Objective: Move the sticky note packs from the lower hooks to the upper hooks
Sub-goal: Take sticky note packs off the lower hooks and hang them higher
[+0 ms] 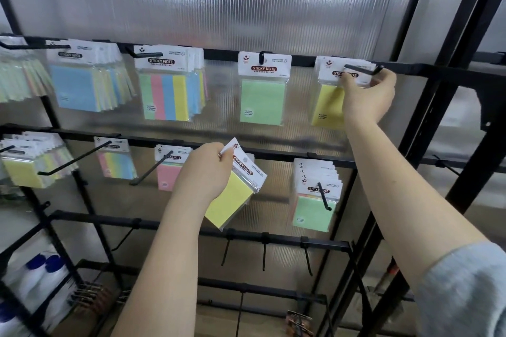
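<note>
My left hand (205,169) grips a yellow sticky note pack (232,194) by its white header, tilted, in front of the lower rail. My right hand (367,96) is up at the rightmost upper hook (361,70), fingers pinching the header of a yellow pack (328,104) hanging there. On the upper rail also hang a green pack (261,101), a striped stack (169,96) and a blue stack (82,87). On the lower hooks hang a green-fronted stack (315,210), a pink pack (167,175) and a pastel striped pack (116,164).
Black metal rack posts (465,117) stand at the right. A lower rail (273,238) carries several bare hooks. More yellow packs (24,169) hang at far left. Bottles with blue caps (46,265) and binder clips (90,295) sit at bottom left.
</note>
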The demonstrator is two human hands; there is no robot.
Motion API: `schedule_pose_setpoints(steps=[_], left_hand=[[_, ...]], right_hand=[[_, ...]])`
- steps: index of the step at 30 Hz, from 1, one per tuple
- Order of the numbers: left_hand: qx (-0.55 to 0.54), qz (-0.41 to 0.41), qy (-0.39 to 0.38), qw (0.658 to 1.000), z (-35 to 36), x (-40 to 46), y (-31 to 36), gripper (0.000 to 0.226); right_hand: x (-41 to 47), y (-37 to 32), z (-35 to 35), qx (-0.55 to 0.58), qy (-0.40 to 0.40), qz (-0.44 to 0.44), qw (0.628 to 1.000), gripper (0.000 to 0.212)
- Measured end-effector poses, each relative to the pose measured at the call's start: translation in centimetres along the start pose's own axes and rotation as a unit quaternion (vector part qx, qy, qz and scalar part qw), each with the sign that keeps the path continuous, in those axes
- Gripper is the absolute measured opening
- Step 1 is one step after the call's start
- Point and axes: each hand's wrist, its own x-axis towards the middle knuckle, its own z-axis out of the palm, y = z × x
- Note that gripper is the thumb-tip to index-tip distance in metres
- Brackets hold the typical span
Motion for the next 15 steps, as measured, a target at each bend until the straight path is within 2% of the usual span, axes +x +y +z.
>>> schedule_pose_setpoints(steps=[4, 7, 11, 15], left_hand=[[-0.021, 0.010, 0.002, 1.000, 0.2, 0.1, 0.4, 0.037], [-0.066, 0.036, 0.007, 0.997, 0.3, 0.1, 0.9, 0.039], [-0.157, 0.065, 0.018, 0.985, 0.5, 0.0, 1.5, 0.040], [-0.224, 0.099, 0.051, 0.968, 0.4, 0.0, 2.8, 0.038]], right_hand=[[-0.9, 0.9, -1.0, 0.007, 0.007, -0.012, 1.000, 0.041], [-2.3, 2.0, -2.5, 0.002, 0.002, -0.033, 0.999, 0.024], [-4.8, 4.0, -5.2, -0.025, -0.055, -0.023, 0.998, 0.014], [-6.9, 7.4, -7.8, -0.069, -0.113, 0.022, 0.991, 0.013]])
